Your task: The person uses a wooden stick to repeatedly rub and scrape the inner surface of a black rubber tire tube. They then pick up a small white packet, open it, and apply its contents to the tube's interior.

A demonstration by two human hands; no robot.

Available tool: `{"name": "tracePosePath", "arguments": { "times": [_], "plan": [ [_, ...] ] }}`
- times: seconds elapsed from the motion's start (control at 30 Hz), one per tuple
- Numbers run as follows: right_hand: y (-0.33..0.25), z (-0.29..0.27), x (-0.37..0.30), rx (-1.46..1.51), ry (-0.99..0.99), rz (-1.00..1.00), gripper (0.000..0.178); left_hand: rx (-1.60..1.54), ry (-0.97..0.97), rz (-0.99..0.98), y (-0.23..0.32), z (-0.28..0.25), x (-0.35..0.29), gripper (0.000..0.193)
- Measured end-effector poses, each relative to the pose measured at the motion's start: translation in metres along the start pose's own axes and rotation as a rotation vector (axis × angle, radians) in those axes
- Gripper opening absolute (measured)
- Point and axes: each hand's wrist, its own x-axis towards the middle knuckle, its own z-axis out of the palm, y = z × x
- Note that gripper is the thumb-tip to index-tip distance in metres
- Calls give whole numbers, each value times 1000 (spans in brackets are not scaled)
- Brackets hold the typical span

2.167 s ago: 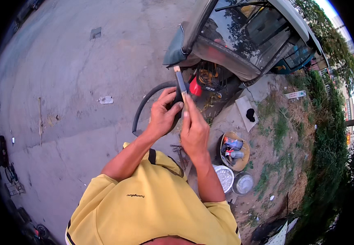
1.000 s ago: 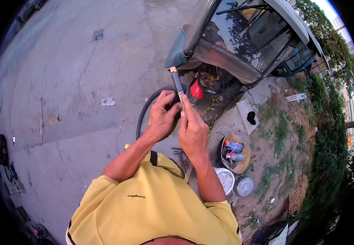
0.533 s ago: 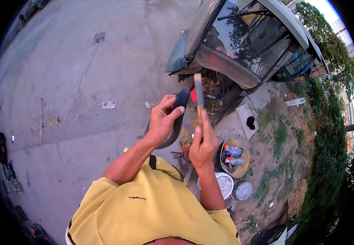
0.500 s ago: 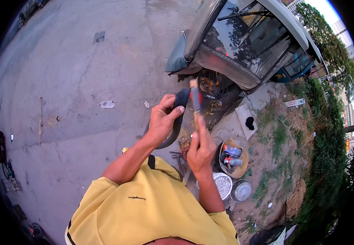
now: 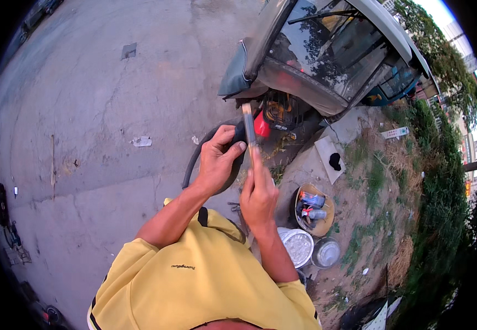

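The left hand [image 5: 217, 160] has its fingers closed around a black rubber tube [image 5: 235, 169], which makes a loop above the concrete ground [image 5: 95, 159]. The right hand [image 5: 259, 193] grips a narrow rasp-like tool [image 5: 249, 126] near its lower end. This tool stands alongside the tube; whether they touch, I cannot tell. Rightward are a white bucket [image 5: 285, 235] and a tan basin [image 5: 329, 213].

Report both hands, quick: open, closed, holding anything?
Left hand: closed, gripping the black rubber tube between thumb and fingers.
Right hand: closed, slightly blurred, holding the file-like tool by its lower end.
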Motion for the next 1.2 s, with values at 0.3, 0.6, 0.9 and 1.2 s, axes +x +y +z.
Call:
{"name": "tracePosePath", "arguments": {
  "times": [0.3,0.6,0.9,1.2],
  "plan": [
    [-2,-5,-10,13,104,-145,58,-122,56,-26,12,2,-1,24],
    [5,5,7,-20,168,-218,59,-85,49,-5,14,0,1,24],
    [-5,-14,46,252,155,-116,43,31,6,-12,18,1,0,21],
    [-12,-11,26,241,28,-85,47,136,-10,26,14,1,-2,25]
  ]
}}
